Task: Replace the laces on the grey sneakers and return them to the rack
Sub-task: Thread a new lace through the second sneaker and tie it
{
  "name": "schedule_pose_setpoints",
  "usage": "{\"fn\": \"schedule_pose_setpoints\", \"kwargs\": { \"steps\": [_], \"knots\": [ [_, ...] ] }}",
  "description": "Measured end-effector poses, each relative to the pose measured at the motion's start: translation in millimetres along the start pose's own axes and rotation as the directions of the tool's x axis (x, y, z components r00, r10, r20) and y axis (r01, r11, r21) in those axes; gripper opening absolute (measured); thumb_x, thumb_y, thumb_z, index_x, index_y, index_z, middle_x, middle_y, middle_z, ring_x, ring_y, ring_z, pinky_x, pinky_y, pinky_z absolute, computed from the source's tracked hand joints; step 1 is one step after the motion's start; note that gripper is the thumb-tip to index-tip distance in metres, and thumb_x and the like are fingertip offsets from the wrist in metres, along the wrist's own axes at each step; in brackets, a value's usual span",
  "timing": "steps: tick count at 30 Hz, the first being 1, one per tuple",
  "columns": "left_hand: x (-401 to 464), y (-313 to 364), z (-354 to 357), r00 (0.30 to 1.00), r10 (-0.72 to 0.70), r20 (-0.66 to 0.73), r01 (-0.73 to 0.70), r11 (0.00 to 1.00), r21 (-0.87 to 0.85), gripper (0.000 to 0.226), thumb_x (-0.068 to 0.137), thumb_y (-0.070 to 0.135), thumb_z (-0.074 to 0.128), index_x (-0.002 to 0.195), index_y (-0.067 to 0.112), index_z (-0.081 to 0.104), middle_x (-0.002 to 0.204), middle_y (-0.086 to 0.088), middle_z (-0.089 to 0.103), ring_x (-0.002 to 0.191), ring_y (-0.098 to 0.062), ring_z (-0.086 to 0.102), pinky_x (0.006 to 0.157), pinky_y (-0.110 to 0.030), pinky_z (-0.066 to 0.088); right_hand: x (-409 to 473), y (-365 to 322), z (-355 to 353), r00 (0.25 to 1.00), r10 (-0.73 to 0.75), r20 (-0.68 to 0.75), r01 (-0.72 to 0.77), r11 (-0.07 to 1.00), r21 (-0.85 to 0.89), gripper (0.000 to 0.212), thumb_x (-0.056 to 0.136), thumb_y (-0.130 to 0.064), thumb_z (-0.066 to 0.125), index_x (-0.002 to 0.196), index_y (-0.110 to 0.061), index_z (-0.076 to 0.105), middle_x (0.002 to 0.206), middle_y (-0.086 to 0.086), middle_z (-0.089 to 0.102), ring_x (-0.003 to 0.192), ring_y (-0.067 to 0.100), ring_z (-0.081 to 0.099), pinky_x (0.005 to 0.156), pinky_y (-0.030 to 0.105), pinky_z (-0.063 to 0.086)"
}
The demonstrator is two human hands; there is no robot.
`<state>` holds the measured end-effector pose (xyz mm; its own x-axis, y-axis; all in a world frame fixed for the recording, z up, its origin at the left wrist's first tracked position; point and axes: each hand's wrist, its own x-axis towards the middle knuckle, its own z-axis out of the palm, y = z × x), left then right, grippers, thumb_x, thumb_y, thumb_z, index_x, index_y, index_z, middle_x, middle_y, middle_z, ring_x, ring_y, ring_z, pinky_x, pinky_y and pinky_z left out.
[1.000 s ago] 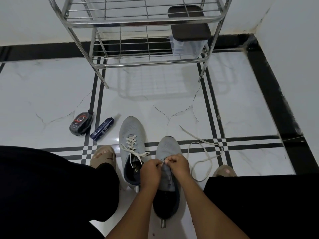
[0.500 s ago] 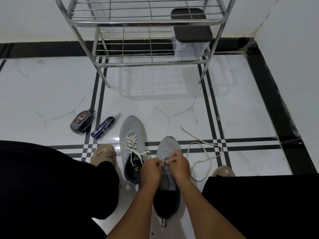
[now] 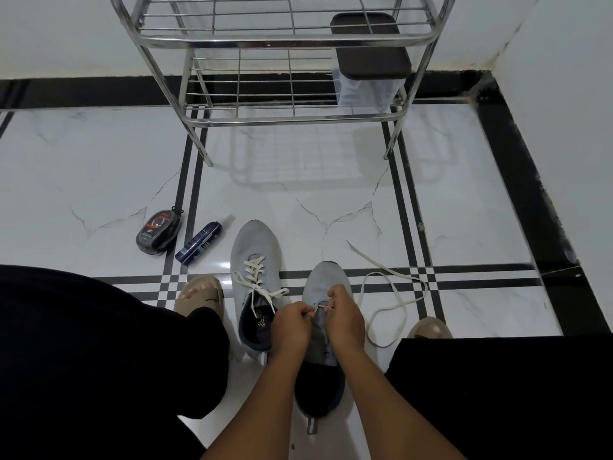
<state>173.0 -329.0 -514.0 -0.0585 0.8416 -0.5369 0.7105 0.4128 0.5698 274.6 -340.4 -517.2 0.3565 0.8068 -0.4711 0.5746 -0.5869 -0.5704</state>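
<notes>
Two grey sneakers stood side by side on the white marble floor (image 3: 331,190), toes pointing toward the rack (image 3: 285,38). One of them, the left sneaker (image 3: 253,250), was laced with a white lace whose ends lay loose over its tongue. The other, the right sneaker (image 3: 323,280), sat just beside it, and both hands worked at its throat. The left hand (image 3: 292,327) was curled with its fingertips pinching a thin white lace (image 3: 394,293); the right hand (image 3: 343,315) was curled as well, gripping the same lace just across the tongue. That one lace trailed off to the right in loose loops over the black tile lines, its far end lying free.

Two small items lay left of the sneakers: one oval shoe-polish sponge (image 3: 159,231) and one dark spray bottle (image 3: 199,244), near each other but apart. One dark-lidded container (image 3: 370,48) stood on the rack's lower shelf.

Two tan slippers showed, the left slipper (image 3: 200,292) partly under black trousers, the right slipper (image 3: 429,328) mostly hidden. The rack's top was cut off by the frame. The eyelets under the hands could not be made out, and the labels on the sponge and bottle were too small to read.
</notes>
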Motion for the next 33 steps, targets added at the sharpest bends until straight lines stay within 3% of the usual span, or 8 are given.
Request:
{"fn": "schedule_pose_setpoints", "kwargs": {
  "steps": [5,12,17,21,23,26,30,33],
  "knots": [
    [0,0,0,1.0,0.006,0.004,-0.006,1.0,0.005,0.016,0.089,0.02,0.06,0.093,0.02,0.075,0.094,0.001,0.074,0.085,-0.013,0.065,0.068,-0.02,0.04,5,4,0,1.0,0.026,-0.015,-0.027,0.998,-0.048,0.022,0.085,-0.015,0.047,0.099,-0.03,0.049,0.097,0.0,0.06,0.083,0.019,0.055,0.067,0.028,0.043],
    [0,-1,-1,0.998,0.062,0.012,-0.062,0.998,0.019,0.014,0.087,0.016,0.062,0.091,0.018,0.075,0.091,0.0,0.074,0.084,-0.014,0.065,0.068,-0.02,0.039,4,2,1,0.998,-0.049,-0.039,0.048,0.998,-0.028,0.02,0.084,-0.013,0.057,0.095,-0.028,0.051,0.085,-0.008,0.063,0.085,0.011,0.048,0.067,0.027,0.042],
    [5,-1,-3,0.999,0.017,-0.039,-0.017,1.0,0.014,0.013,0.091,0.02,0.054,0.092,0.017,0.067,0.09,-0.005,0.071,0.082,-0.021,0.063,0.067,-0.026,0.043,2,3,0,0.999,-0.039,-0.018,0.039,0.999,-0.025,0.023,0.086,-0.021,0.061,0.107,-0.029,0.059,0.097,0.0,0.064,0.098,0.021,0.057,0.084,0.029,0.047],
    [11,6,-2,0.999,0.043,-0.015,-0.042,0.998,0.05,0.019,0.092,0.019,0.047,0.103,0.02,0.063,0.095,-0.005,0.067,0.087,-0.026,0.062,0.07,-0.03,0.045,-12,8,-8,0.992,-0.1,-0.079,0.08,0.972,-0.223,0.029,0.087,-0.034,0.062,0.113,-0.024,0.052,0.112,0.0,0.056,0.108,0.023,0.051,0.089,0.037,0.045],
    [15,7,0,1.0,0.025,0.001,-0.025,0.999,0.038,0.015,0.088,0.017,0.052,0.094,0.022,0.065,0.095,-0.004,0.067,0.089,-0.026,0.062,0.075,-0.031,0.048,-23,10,-13,0.995,0.018,-0.094,-0.044,0.959,-0.281,0.036,0.086,-0.045,0.06,0.109,-0.019,0.051,0.111,0.004,0.055,0.104,0.026,0.055,0.081,0.036,0.046],
    [19,5,6,1.0,-0.005,0.011,0.005,1.0,0.025,0.014,0.085,0.013,0.054,0.077,0.024,0.059,0.087,-0.005,0.066,0.085,-0.026,0.062,0.077,-0.035,0.051,-36,15,-15,0.978,0.209,0.013,-0.191,0.919,-0.345,0.044,0.089,-0.056,0.049,0.103,-0.015,0.058,0.107,0.007,0.063,0.1,0.028,0.062,0.074,0.032,0.047],
    [16,13,6,0.996,-0.04,-0.077,0.035,0.997,-0.068,0.012,0.089,0.01,0.048,0.081,0.018,0.051,0.083,-0.004,0.059,0.079,-0.025,0.055,0.069,-0.031,0.044,-43,21,-18,0.949,0.314,0.014,-0.29,0.892,-0.348,0.027,0.096,-0.029,0.047,0.111,-0.014,0.064,0.115,0.008,0.064,0.107,0.027,0.062,0.079,0.031,0.05],
    [21,27,-20,0.958,-0.172,-0.231,0.079,0.929,-0.362,0.009,0.091,0.009,0.042,0.086,0.015,0.047,0.082,-0.007,0.059,0.081,-0.032,0.061,0.071,-0.039,0.051,-39,23,-24,0.928,0.373,0.022,-0.354,0.895,-0.272,0.026,0.095,-0.026,0.049,0.11,-0.013,0.066,0.114,0.008,0.065,0.106,0.027,0.063,0.078,0.03,0.051]
  ]
}}
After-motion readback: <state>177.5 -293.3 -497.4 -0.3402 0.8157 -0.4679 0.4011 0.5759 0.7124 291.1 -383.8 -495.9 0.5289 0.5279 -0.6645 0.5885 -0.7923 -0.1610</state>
